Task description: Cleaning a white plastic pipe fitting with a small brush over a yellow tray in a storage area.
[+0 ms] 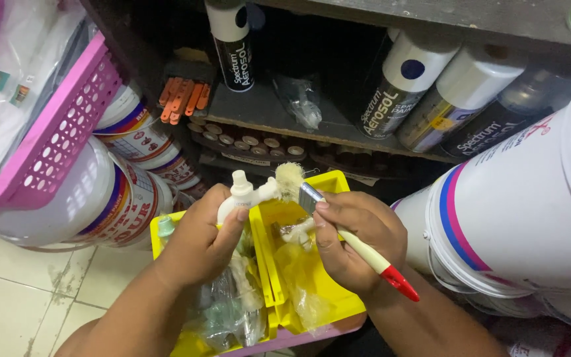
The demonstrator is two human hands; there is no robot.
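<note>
The left hand (199, 244) grips a white plastic tap (242, 195), its spout pointing right. The right hand (358, 241) is closed around a paintbrush (338, 228), handle slanting near-right, bristles touching the spout, above the yellow bins (328, 301).

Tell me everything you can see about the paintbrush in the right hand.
The paintbrush has pale, fluffy bristles, a shiny metal band and a cream handle ending in a red tip. The right hand holds it by the handle near the band, tilted, bristles up and to the left, red tip down and to the right. The bristles touch the white plastic tap that the left hand holds above yellow bins.
</note>
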